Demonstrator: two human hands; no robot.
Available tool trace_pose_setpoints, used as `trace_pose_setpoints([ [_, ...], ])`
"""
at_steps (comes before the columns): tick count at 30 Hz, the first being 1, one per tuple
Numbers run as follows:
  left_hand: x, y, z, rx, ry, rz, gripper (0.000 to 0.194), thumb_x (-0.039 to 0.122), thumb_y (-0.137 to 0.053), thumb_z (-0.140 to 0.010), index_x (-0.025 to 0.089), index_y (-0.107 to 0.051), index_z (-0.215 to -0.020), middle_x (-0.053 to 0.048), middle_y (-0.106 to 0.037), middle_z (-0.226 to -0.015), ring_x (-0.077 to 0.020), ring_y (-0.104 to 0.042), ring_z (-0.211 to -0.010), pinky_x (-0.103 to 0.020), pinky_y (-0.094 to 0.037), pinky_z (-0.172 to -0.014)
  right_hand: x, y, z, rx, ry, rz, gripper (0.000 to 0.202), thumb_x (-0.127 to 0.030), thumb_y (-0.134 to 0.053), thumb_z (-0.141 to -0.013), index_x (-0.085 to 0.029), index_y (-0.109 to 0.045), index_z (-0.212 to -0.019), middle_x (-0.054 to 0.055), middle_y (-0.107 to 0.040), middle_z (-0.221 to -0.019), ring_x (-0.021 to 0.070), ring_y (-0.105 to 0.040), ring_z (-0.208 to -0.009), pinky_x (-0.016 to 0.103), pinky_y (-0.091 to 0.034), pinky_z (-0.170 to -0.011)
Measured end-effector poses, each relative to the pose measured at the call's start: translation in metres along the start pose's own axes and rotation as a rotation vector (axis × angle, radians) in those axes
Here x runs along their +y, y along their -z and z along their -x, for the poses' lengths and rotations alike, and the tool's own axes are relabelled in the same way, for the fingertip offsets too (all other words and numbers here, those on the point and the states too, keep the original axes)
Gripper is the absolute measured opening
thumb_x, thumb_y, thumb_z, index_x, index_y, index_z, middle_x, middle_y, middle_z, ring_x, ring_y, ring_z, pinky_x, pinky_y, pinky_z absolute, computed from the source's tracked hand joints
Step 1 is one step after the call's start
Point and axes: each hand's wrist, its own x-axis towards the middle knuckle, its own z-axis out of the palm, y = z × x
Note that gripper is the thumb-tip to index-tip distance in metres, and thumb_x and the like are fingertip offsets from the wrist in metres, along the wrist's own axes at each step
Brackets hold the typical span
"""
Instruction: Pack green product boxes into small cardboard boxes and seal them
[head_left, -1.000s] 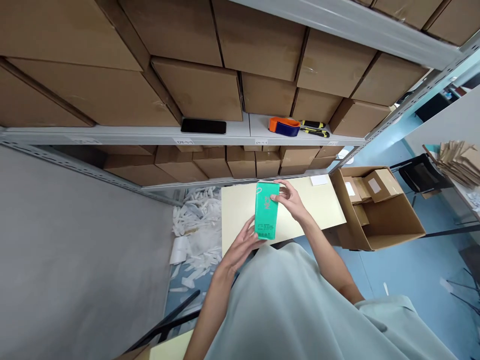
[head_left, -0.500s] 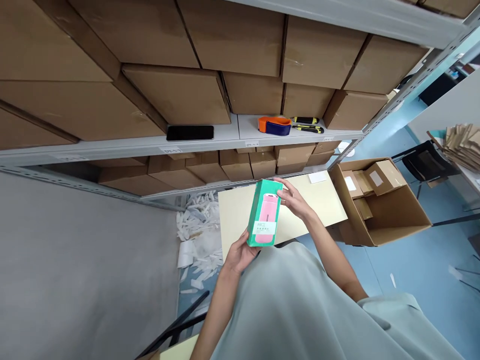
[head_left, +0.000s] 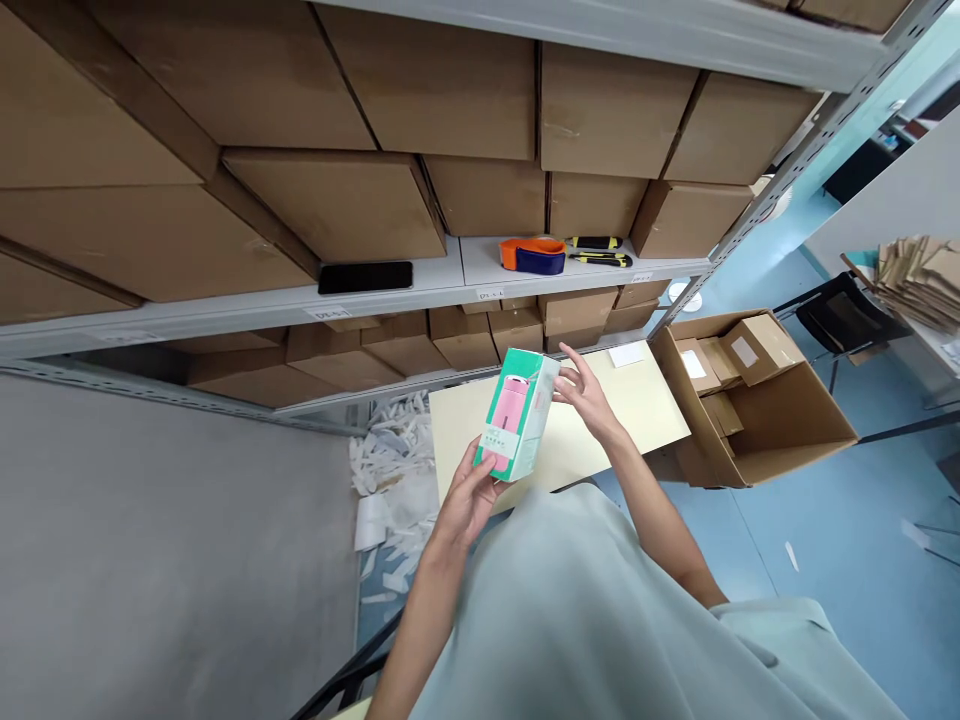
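A green and white box (head_left: 515, 415) with a pink device pictured on its front is held tilted above the pale yellow table (head_left: 600, 425). My left hand (head_left: 466, 497) grips its lower end, the thumb on the front face. Beside the box's upper right edge is my right hand (head_left: 589, 400), with its fingers apart and the index finger stretched out; whether its fingertips touch the box I cannot tell. A white side panel of the box faces right.
Brown cartons (head_left: 330, 200) fill the shelves in front. On the shelf edge lie a black phone (head_left: 365, 277), an orange and blue strap (head_left: 532, 256) and black-yellow cutters (head_left: 600, 258). An open carton (head_left: 787, 425) holding small boxes stands right; white scraps (head_left: 397, 450) lie left.
The box has turned, so its white side now shows on the right. My right hand's fingers have loosened from its top and spread. The camera view has shifted slightly.
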Motion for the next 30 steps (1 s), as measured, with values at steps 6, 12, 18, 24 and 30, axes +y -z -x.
trace_pose_setpoints([
  [6, -0.004, 0.026, 0.004, -0.09, 0.2, 0.126, 0.066, 0.038, -0.089, -0.091, 0.029, -0.068, -0.153, -0.009, -0.085, -0.134, -0.0289, -0.082, -0.116, -0.036, -0.069, -0.089, 0.002, -0.019, 0.005, -0.01, 0.051, -0.003, 0.085, -0.07, -0.095, -0.081, -0.03, -0.068, -0.151, 0.009, -0.074, -0.144, 0.0275, -0.072, -0.125, 0.039, -0.064, -0.106],
  [12, 0.007, 0.026, 0.02, -0.018, -0.023, -0.102, 0.075, 0.036, -0.107, -0.073, 0.029, -0.071, -0.138, -0.011, -0.083, -0.133, -0.0306, -0.08, -0.116, -0.033, -0.066, -0.089, 0.012, -0.048, 0.001, 0.056, 0.031, 0.141, 0.068, -0.063, -0.097, -0.079, -0.027, -0.075, -0.132, 0.009, -0.077, -0.133, 0.0246, -0.075, -0.106, 0.037, -0.065, -0.091],
  [18, 0.003, 0.048, 0.034, 0.069, -0.069, -0.042, 0.072, 0.031, -0.106, -0.07, 0.029, -0.072, -0.134, -0.009, -0.084, -0.132, -0.029, -0.082, -0.111, -0.03, -0.066, -0.083, 0.012, -0.055, 0.003, -0.119, 0.009, 0.044, 0.081, -0.073, -0.094, -0.082, -0.031, -0.067, -0.146, 0.01, -0.074, -0.144, 0.0245, -0.075, -0.116, 0.036, -0.066, -0.096],
  [24, -0.012, 0.084, 0.032, -0.078, 0.103, 0.28, 0.071, 0.037, -0.092, -0.087, 0.03, -0.069, -0.154, -0.009, -0.088, -0.126, -0.0295, -0.085, -0.112, -0.034, -0.071, -0.088, 0.01, -0.061, 0.001, -0.306, -0.026, -0.104, 0.105, -0.072, -0.101, -0.075, -0.034, -0.055, -0.162, 0.01, -0.076, -0.139, 0.0253, -0.078, -0.115, 0.041, -0.064, -0.104],
  [30, -0.005, 0.067, 0.039, 0.023, -0.053, 0.18, 0.075, 0.036, -0.097, -0.086, 0.029, -0.068, -0.155, -0.012, -0.084, -0.135, -0.0294, -0.083, -0.114, -0.037, -0.071, -0.093, 0.015, -0.077, -0.005, -0.158, -0.031, 0.039, 0.084, -0.059, -0.106, -0.068, -0.029, -0.073, -0.139, 0.007, -0.079, -0.127, 0.0216, -0.078, -0.099, 0.038, -0.068, -0.095],
])
